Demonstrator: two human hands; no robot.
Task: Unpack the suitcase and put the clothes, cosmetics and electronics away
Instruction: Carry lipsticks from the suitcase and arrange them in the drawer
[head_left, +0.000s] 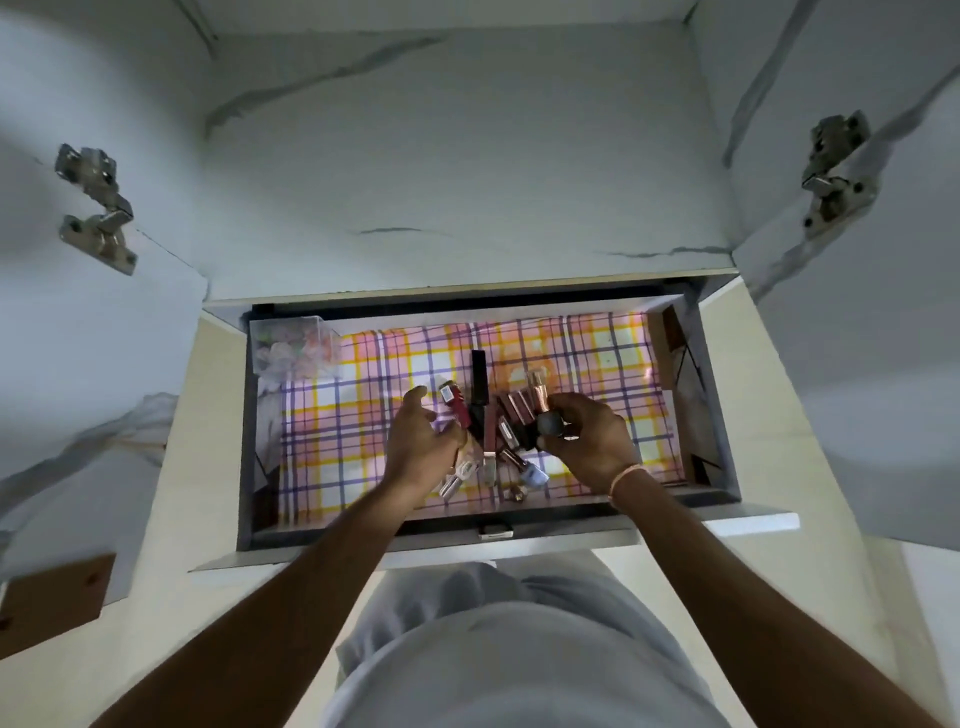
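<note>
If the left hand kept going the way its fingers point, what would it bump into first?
Probably the red tube. The left hand hovers with fingers loosely curled, pointing up and to the right at the pile of cosmetics in the drawer. Depth is unclear, so it could pass just above it.

The left hand (415, 447) covers the lower ends of the red tube (455, 412) and the clear tubes (457, 477) beneath its wrist, while the right hand (584, 441) hides the base of the rose-gold bottle (538, 399) it holds. Labels on the cosmetics between the hands are too small to read. The contents of the clear box (293, 345), far left of the left hand, are a blur.
</note>
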